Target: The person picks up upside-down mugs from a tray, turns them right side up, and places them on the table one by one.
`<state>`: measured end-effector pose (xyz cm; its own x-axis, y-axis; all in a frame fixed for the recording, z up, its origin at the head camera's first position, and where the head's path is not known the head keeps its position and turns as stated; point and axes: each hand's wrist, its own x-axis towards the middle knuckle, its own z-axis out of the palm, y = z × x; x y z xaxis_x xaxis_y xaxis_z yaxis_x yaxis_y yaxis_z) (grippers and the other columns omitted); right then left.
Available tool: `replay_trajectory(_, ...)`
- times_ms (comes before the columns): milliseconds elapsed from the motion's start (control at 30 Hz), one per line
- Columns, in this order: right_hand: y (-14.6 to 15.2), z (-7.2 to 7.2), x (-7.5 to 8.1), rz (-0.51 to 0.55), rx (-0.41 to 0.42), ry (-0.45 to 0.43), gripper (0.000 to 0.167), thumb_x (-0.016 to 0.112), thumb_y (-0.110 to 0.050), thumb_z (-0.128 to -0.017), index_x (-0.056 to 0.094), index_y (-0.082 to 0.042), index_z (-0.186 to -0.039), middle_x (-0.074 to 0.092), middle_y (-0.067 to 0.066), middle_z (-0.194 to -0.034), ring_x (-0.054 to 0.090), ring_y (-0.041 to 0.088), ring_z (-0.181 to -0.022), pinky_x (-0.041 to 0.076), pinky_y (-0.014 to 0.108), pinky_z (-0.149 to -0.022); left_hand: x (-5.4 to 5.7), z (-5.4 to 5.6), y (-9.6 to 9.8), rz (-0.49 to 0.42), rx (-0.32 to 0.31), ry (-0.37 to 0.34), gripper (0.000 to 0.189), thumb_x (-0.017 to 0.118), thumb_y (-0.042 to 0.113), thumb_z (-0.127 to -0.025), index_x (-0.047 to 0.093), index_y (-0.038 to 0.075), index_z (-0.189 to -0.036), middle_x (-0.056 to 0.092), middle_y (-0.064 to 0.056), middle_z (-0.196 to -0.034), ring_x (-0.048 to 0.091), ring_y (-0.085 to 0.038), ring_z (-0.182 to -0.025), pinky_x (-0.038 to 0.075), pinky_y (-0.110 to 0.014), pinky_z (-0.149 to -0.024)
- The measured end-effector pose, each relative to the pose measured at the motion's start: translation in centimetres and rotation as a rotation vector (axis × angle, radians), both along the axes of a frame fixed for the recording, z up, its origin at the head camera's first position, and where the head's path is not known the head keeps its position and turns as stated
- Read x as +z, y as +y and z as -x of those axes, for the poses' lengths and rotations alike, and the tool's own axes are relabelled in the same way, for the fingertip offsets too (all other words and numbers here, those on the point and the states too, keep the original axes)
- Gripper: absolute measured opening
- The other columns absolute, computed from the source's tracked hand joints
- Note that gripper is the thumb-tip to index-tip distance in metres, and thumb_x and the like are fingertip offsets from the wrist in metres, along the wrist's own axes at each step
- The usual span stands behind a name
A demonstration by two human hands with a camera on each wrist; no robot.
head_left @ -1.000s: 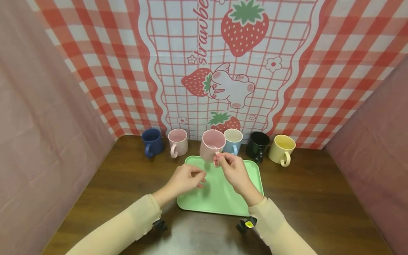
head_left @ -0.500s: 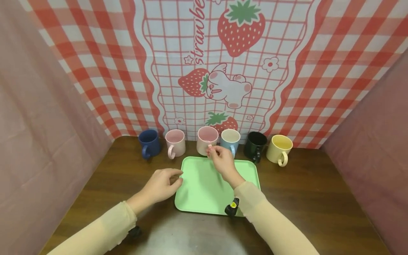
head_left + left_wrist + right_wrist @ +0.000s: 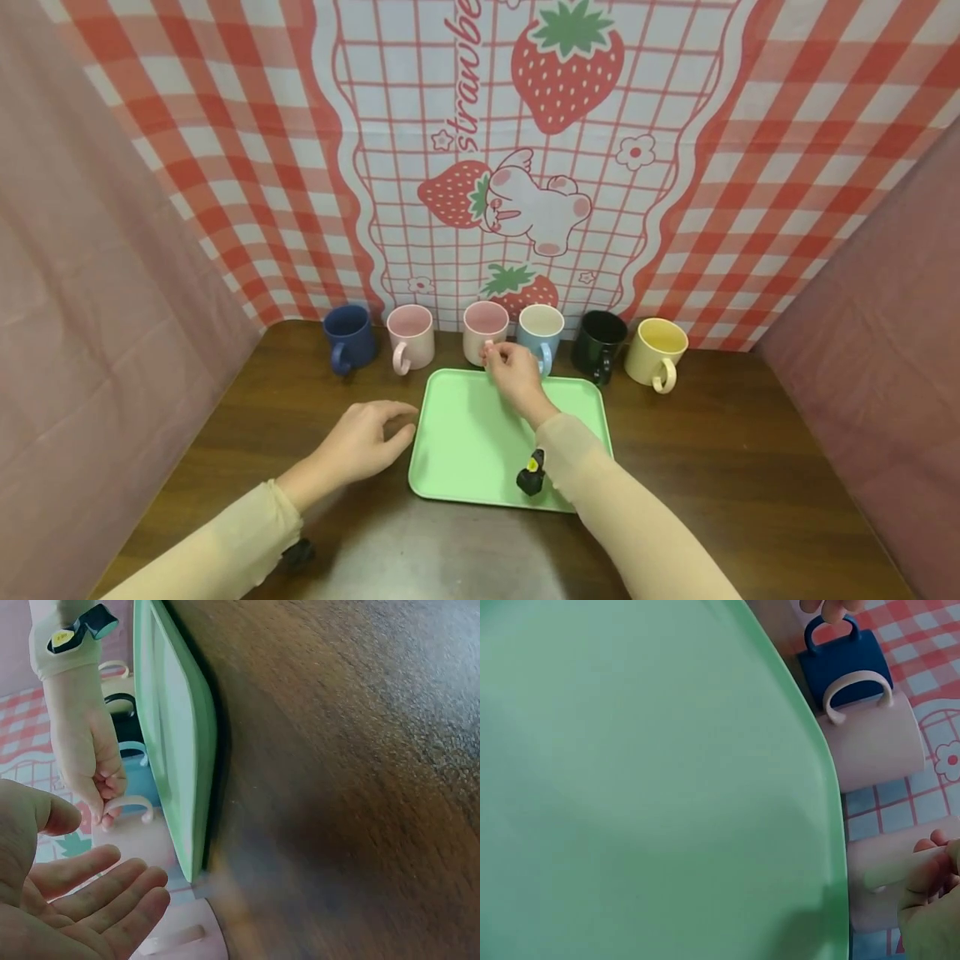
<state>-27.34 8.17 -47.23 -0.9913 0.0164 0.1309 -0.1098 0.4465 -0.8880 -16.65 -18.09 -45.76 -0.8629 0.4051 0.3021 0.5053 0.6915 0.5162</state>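
Note:
My right hand (image 3: 517,379) pinches the handle of a pink mug (image 3: 482,329) behind the far edge of the green tray (image 3: 480,442). In the right wrist view its fingertips (image 3: 930,862) close round that handle, and the mug's side lies against the tray's rim in that view. My left hand (image 3: 367,437) hovers just left of the tray, fingers loosely extended and holding nothing. Left of the held mug stand a second, paler pink mug (image 3: 412,333) and a dark blue mug (image 3: 350,333). To its right is a light blue mug (image 3: 542,323), partly hidden by my right hand.
Farther right along the row come a black mug (image 3: 600,337) and a yellow mug (image 3: 657,354), handles toward me. A red-and-white checked strawberry cloth (image 3: 525,183) hangs right behind the mugs. Pink curtains (image 3: 97,292) border both sides of the wooden table (image 3: 735,467).
The pink mug has gone from over the tray's far edge back and down into the row, with my right hand on its handle. My left hand has drawn left, off the tray, its fingers spreading.

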Motion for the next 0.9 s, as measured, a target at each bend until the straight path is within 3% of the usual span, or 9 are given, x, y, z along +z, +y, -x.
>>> replay_trajectory(167,-0.2,0.2,-0.3,-0.046,0.005,-0.009,0.026,0.063,-0.016,-0.110,0.082,0.001,-0.105,0.081,0.013,-0.101,0.070,0.020,-0.087,0.059,0.033,-0.078,-0.2,0.0,0.0,0.007,-0.006,0.021,0.024,0.075,0.011,-0.097,0.081,0.001,-0.118,0.081,-0.012,-0.116,0.078,-0.030,-0.110,0.063,-0.051,-0.094)
replay_trajectory(367,-0.2,0.2,-0.6,-0.062,0.054,-0.012,0.026,0.063,-0.018,-0.110,0.082,-0.001,-0.106,0.081,0.009,-0.099,0.065,0.016,-0.086,0.056,0.031,-0.078,-0.4,0.0,0.2,-0.007,-0.016,0.041,0.024,0.075,0.010,-0.096,0.080,-0.001,-0.117,0.081,-0.011,-0.116,0.078,-0.029,-0.108,0.064,-0.050,-0.093)
replay_trajectory(567,1.4,-0.6,0.7,-0.157,0.136,-0.012,0.034,0.066,-0.030,-0.111,0.079,0.000,-0.120,0.080,0.011,-0.107,0.072,0.022,-0.096,0.060,0.039,-0.087,-0.5,0.2,0.6,-0.009,-0.022,0.049,0.026,0.075,0.010,-0.096,0.080,-0.001,-0.119,0.081,-0.012,-0.117,0.078,-0.029,-0.109,0.063,-0.051,-0.093)
replay_trajectory(733,4.8,-3.1,3.3,-0.335,0.201,0.122,0.040,0.070,-0.030,-0.109,0.073,0.002,-0.134,0.079,0.014,-0.118,0.076,0.029,-0.102,0.062,0.049,-0.091,-0.3,0.4,0.9,0.012,-0.044,0.070,0.031,0.075,0.011,-0.097,0.077,-0.001,-0.125,0.079,-0.015,-0.124,0.076,-0.032,-0.116,0.062,-0.053,-0.098)
replay_trajectory(900,9.5,-6.5,4.6,-0.504,0.291,0.278,0.042,0.077,-0.030,-0.105,0.073,-0.002,-0.136,0.075,0.014,-0.126,0.073,0.029,-0.108,0.062,0.048,-0.086,0.1,0.4,1.0,0.043,-0.071,0.114,0.043,0.075,0.013,-0.097,0.071,-0.004,-0.136,0.072,-0.022,-0.137,0.070,-0.038,-0.128,0.057,-0.056,-0.107)
